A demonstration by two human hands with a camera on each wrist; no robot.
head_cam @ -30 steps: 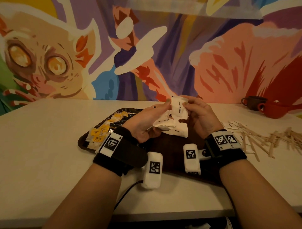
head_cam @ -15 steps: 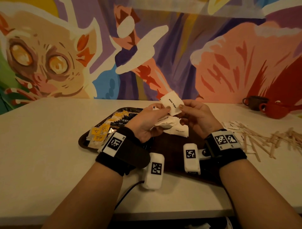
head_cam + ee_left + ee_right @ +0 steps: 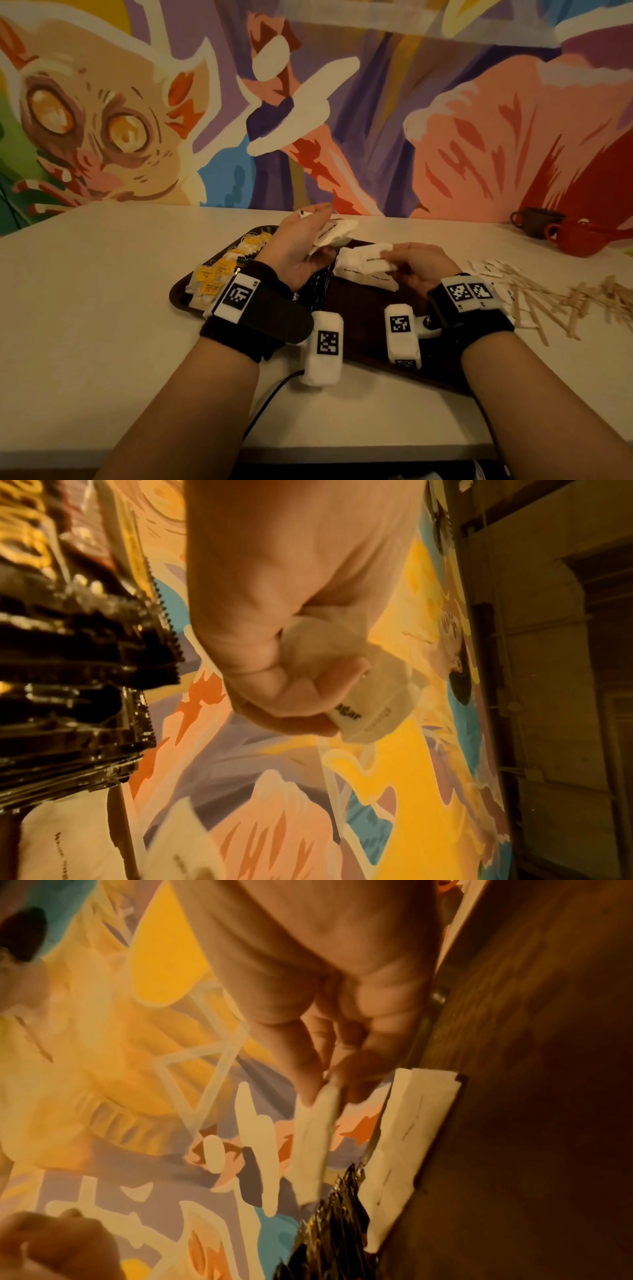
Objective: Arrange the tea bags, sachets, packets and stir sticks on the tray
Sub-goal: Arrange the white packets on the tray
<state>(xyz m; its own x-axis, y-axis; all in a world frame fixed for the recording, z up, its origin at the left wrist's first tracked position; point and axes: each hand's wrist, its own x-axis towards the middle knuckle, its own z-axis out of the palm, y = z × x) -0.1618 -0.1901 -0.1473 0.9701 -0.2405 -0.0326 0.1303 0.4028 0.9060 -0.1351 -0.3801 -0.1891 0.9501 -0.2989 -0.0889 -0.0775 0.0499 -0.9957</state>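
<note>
Over the tray [image 3: 185, 301], head view: left hand [image 3: 301, 246] grips spare sugar sachets [image 3: 334, 233]; right hand [image 3: 416, 265] pinches one onto the white row [image 3: 359, 270]. Left wrist view: fist clamps a sachet [image 3: 369, 696]. Right wrist view: fingertips [image 3: 308, 1080] pinch a sachet [image 3: 313, 1145] beside laid ones. Next, likely square it; stir sticks [image 3: 548, 301] wait right of the tray.

Pale table [image 3: 85, 308] under dim warm light, colourful mural [image 3: 376, 120] on the wall behind, big-eyed painted animal [image 3: 102, 126] at left, two cups [image 3: 555, 233] far right

I am seeing tea bags [image 3: 219, 274] lying at the tray's [image 3: 178, 298] left end, stir sticks [image 3: 565, 301] lying on the table [image 3: 85, 308] right of it, cups [image 3: 575, 236] sitting behind.
</note>
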